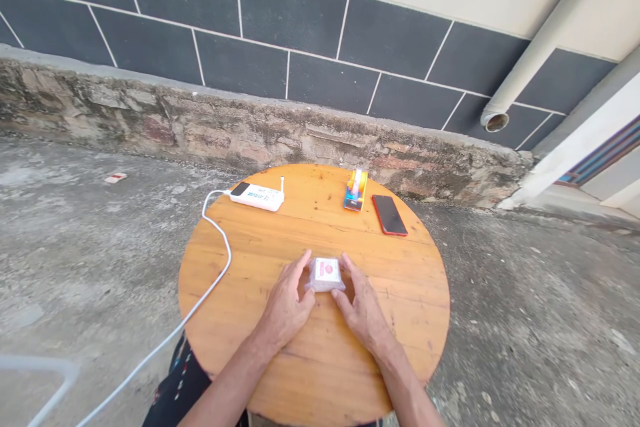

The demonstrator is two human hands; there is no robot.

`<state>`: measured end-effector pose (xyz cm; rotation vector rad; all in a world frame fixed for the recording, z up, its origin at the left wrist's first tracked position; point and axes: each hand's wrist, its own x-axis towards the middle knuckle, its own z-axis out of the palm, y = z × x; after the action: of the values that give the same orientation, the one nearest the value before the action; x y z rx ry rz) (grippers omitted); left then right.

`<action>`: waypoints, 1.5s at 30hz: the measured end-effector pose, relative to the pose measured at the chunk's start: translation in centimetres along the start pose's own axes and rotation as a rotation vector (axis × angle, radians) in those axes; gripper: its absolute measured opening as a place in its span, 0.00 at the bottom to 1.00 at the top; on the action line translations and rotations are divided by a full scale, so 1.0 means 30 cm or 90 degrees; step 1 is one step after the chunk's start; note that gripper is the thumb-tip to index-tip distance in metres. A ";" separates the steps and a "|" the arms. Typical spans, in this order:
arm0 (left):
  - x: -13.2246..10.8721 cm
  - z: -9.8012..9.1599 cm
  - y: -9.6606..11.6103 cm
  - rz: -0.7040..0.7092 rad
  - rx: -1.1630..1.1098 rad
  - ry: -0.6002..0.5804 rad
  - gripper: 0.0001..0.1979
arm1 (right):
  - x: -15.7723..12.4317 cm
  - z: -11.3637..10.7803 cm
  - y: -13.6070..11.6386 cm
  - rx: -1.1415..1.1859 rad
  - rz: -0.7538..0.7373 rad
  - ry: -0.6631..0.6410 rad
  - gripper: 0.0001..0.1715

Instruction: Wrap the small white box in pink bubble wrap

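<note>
A small white box [327, 270] with pink-red print lies flat near the middle of the round wooden table, wrapped in loose clear plastic. My left hand [284, 300] curves around its left side, thumb at the near corner and forefinger at the far one. On the opposite side, my right hand [366, 307] grips the wrapping in the same way, with thumb and forefinger at the corners. The package is held between both hands, its top uncovered. Both wrists rest low over the table.
On the wooden table [240, 320] stand a white device [257, 196] with a white cable [229, 250] running off the left edge, an orange-blue tape dispenser [355, 191], and a red-edged phone [390, 215]. A tiled wall [295, 13] and drainpipe [543, 47] rise behind.
</note>
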<state>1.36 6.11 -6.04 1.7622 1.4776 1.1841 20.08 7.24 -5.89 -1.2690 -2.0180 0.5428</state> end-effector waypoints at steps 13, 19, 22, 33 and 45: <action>0.000 0.004 0.009 0.008 0.006 0.001 0.35 | 0.004 -0.003 -0.004 -0.018 0.011 -0.002 0.37; -0.004 0.009 0.013 0.032 0.026 0.010 0.35 | 0.002 0.000 -0.002 -0.021 0.008 0.007 0.38; -0.007 0.010 0.013 0.032 0.027 0.014 0.36 | -0.002 0.001 -0.001 -0.019 0.005 0.009 0.40; 0.001 0.010 0.010 0.000 0.023 0.006 0.31 | 0.009 0.010 0.010 -0.044 -0.002 0.004 0.36; -0.009 -0.020 0.003 0.021 0.007 0.105 0.22 | -0.027 -0.054 0.008 0.065 0.058 0.119 0.20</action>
<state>0.87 5.76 -5.75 1.7372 1.5564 1.3696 21.66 6.61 -5.21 -1.3047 -1.7638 0.5427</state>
